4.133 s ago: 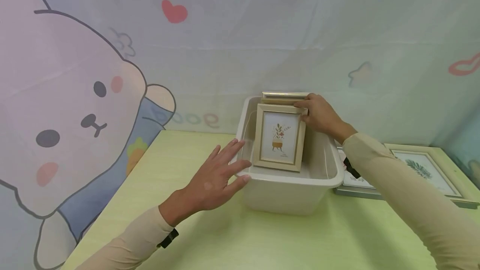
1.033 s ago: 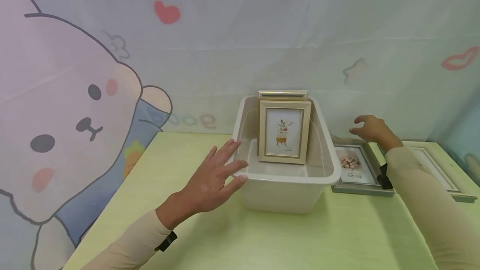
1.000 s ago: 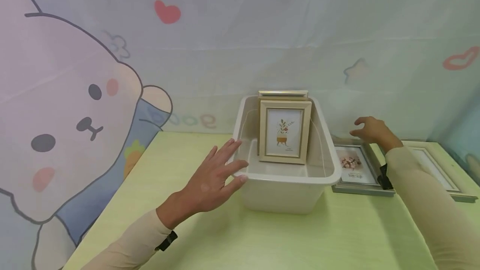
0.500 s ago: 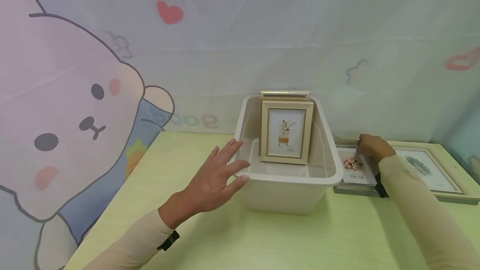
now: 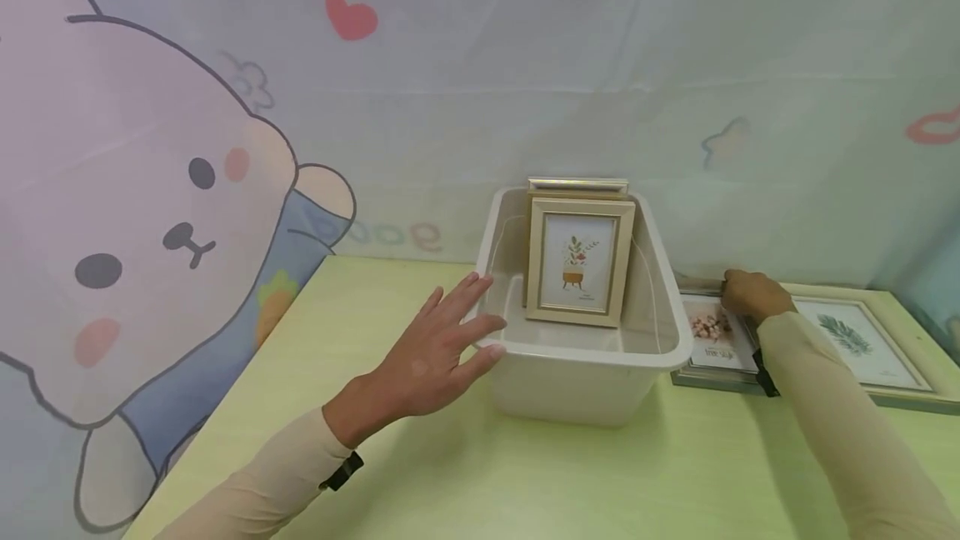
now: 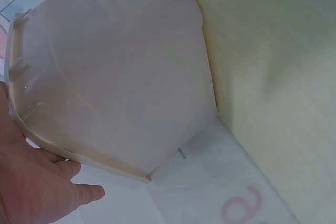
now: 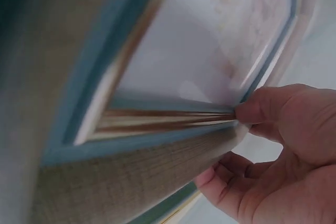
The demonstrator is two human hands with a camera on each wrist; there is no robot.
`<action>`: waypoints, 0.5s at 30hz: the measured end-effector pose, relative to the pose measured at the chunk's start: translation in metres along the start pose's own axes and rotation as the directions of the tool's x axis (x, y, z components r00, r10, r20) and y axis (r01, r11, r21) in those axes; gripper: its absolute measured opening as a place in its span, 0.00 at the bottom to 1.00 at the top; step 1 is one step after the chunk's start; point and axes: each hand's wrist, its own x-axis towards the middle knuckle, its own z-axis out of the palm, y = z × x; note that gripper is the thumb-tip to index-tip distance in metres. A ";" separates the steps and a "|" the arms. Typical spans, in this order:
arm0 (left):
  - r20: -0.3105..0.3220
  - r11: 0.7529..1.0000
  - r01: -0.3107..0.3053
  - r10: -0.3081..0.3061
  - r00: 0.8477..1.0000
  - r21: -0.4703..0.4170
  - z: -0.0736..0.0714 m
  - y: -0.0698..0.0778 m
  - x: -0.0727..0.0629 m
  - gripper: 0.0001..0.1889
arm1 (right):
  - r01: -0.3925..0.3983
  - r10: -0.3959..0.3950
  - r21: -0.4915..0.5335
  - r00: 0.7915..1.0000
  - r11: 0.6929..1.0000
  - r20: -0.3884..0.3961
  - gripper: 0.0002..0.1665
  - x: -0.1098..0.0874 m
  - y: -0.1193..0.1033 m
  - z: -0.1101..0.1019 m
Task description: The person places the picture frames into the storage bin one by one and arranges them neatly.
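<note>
My left hand point(image 5: 431, 357) rests with extended fingers at the left rim of a white plastic bin point(image 5: 577, 390). In the left wrist view that hand point(image 6: 37, 182) touches the bin's rim, its wall point(image 6: 121, 77) filling the middle. A small cream picture frame point(image 5: 581, 265) with a potted-plant print leans upright inside, other frame edges point(image 5: 577, 184) showing behind it. My right hand point(image 5: 757, 296) grips the side edge of a grey picture frame point(image 5: 708, 332) with a flower print, flat beside the bin. In the right wrist view, the thumb point(image 7: 262, 106) presses its face, fingers curled by its side.
A larger cream picture frame point(image 5: 915, 340) with a green leaf print lies at the far right, partly behind the right forearm. The bin stands on a pale green table point(image 5: 525, 482) near the cartoon-printed backdrop point(image 5: 487, 65).
The right hand let go of the potted-plant frame in the bin, moved right, then came down onto the flower picture frame's edge. The left hand stays at the bin's rim.
</note>
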 end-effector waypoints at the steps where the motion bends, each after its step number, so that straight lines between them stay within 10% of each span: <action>1: 0.003 1.000 0.001 -0.001 1.000 -0.001 0.000 0.000 0.000 0.21 | 0.006 -0.006 -0.005 1.000 1.000 -0.008 0.25 0.001 0.001 0.001; 15: 0.013 1.000 0.003 -0.003 1.000 0.003 -0.002 0.000 0.001 0.21 | 0.085 -0.085 -0.013 0.994 0.996 -0.069 0.21 0.000 0.005 -0.005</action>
